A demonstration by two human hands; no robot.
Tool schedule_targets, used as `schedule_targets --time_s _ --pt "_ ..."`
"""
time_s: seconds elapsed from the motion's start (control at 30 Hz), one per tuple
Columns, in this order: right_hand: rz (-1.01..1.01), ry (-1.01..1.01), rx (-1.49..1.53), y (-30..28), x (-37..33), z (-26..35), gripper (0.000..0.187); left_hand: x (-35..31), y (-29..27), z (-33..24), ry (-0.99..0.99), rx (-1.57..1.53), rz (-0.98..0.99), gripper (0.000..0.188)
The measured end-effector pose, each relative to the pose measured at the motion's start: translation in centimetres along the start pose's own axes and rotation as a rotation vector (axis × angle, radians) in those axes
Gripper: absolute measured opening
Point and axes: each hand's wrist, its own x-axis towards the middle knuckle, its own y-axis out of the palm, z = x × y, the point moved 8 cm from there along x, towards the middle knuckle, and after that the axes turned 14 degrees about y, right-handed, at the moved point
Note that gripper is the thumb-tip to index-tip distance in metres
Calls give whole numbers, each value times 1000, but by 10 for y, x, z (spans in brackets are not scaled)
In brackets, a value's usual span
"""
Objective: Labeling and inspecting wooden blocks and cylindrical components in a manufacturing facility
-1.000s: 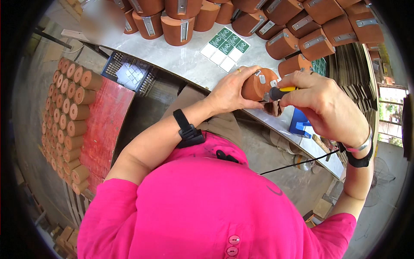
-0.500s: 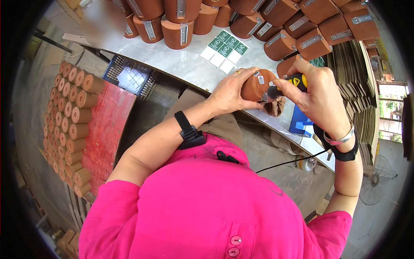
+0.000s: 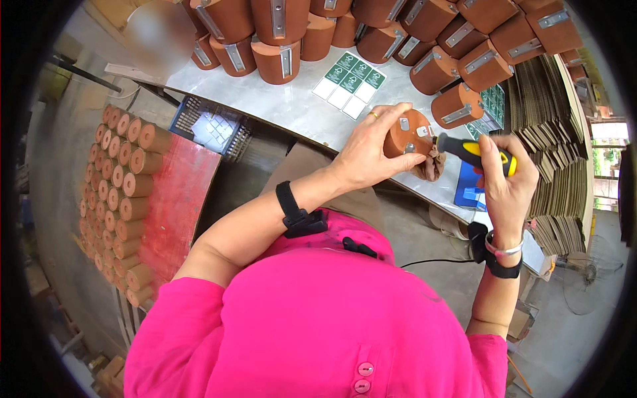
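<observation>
My left hand (image 3: 371, 152) is closed round a reddish-brown clay cylinder (image 3: 400, 136), thumb along its near side. Small metal clips sit on the cylinder's upward face. From the right, my right hand (image 3: 507, 182) grips a screwdriver (image 3: 470, 152) with a yellow and black handle. Its tip end points left, close beside the cylinder; whether it touches cannot be made out. A crumpled brown cloth (image 3: 432, 167) lies just below the cylinder. Beyond them, a similar cylinder with a metal strip (image 3: 458, 106) rests on its side on the table.
Stacked clay cylinders with metal strips (image 3: 277, 63) line the table's back. A sheet of green and white labels (image 3: 342, 93) lies before them. Flattened cardboard (image 3: 547, 126) and a blue holder (image 3: 468, 192) are at right. At left are a blue crate (image 3: 182, 119) and plain cylinders (image 3: 133, 189) on a red board.
My right hand and the screwdriver have drawn back to the right and down, away from the cylinder's face. My left hand still holds the cylinder. The whole view has shifted slightly.
</observation>
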Motion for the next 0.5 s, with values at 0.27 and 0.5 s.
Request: schedule_targets --time_s 0.27,0.5 --pt "14 -55 34 -1 -12 -13 22 -3 3 -10 77 77 -2 55" --pt "57 -103 33 8 -10 -8 19 -2 0 -2 -36 -147 132 59"
